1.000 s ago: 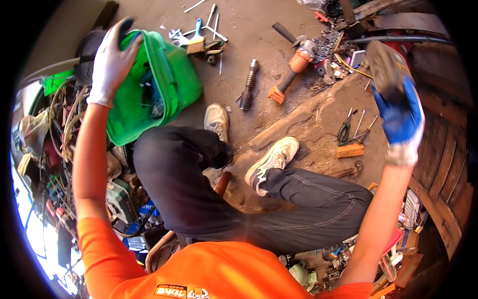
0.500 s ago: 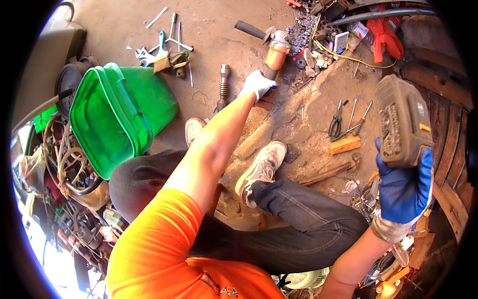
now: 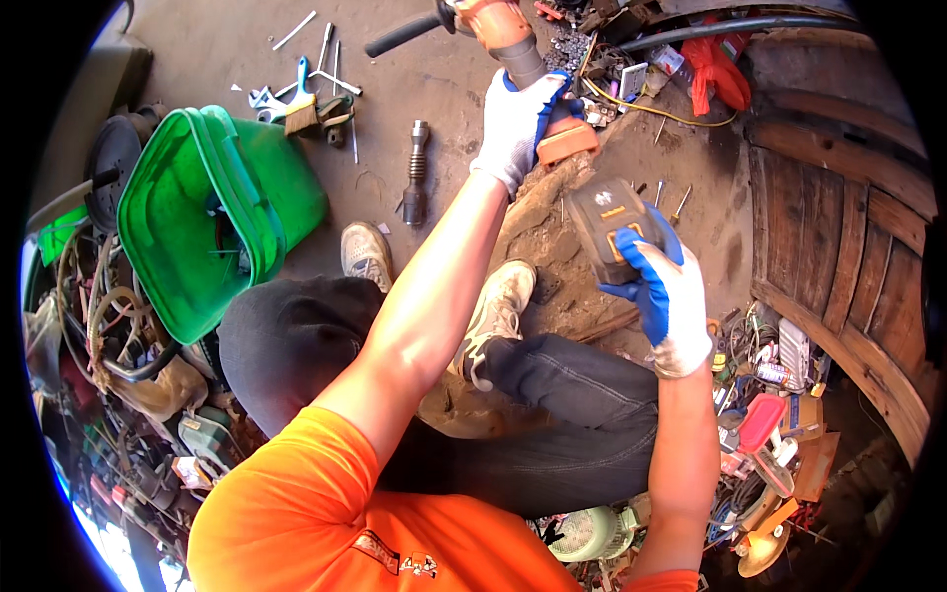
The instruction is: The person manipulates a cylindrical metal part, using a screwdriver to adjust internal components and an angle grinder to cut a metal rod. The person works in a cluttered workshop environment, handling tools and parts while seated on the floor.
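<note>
My left hand (image 3: 518,128), in a white and blue glove, is closed around the grip of an orange angle grinder (image 3: 498,25). The grinder's black side handle points left, and its orange lower end (image 3: 567,143) sticks out below my fist. A dark, dusty battery pack (image 3: 597,222) is in my right hand (image 3: 666,286), gripped by gloved fingers along its right side. It is tilted, just below and to the right of the grinder's lower end, with a gap between them.
A green bucket (image 3: 281,187) lies tipped at left. On the floor are a dark, flashlight-shaped tool (image 3: 414,178), a brush (image 3: 301,113) and a screwdriver (image 3: 682,202). Wooden panelling (image 3: 838,237) stands at right. Mixed clutter surrounds my legs on both sides.
My left hand has lifted the grinder, which now looks larger and higher in view. My right hand has brought the battery pack leftward from the far right, turning it toward the grinder's lower end.
</note>
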`<state>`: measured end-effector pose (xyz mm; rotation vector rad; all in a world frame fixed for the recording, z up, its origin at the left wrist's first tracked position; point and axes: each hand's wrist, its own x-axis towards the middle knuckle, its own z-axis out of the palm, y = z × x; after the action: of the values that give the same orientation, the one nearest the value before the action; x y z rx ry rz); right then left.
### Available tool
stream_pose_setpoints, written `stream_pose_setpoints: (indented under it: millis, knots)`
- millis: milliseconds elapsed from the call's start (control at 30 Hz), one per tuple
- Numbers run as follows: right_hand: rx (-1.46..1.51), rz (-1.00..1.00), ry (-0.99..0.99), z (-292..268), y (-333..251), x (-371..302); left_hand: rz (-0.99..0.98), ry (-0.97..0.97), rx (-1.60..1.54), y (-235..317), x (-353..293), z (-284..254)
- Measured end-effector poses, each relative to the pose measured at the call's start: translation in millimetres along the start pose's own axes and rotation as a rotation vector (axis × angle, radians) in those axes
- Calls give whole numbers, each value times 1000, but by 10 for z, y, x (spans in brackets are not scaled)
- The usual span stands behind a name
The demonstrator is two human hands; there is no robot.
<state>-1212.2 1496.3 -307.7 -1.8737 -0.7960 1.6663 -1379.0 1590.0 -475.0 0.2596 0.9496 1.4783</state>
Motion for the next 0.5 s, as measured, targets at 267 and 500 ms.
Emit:
stream_pose_setpoints:
  millis: [267, 500]
  knots:
    - [9, -48, -24, 284, 100, -10, 241, 69, 76, -86, -295, -34]
    - [27, -112, -47, 211, 337, 185, 181, 21, 39, 5, -508, 114]
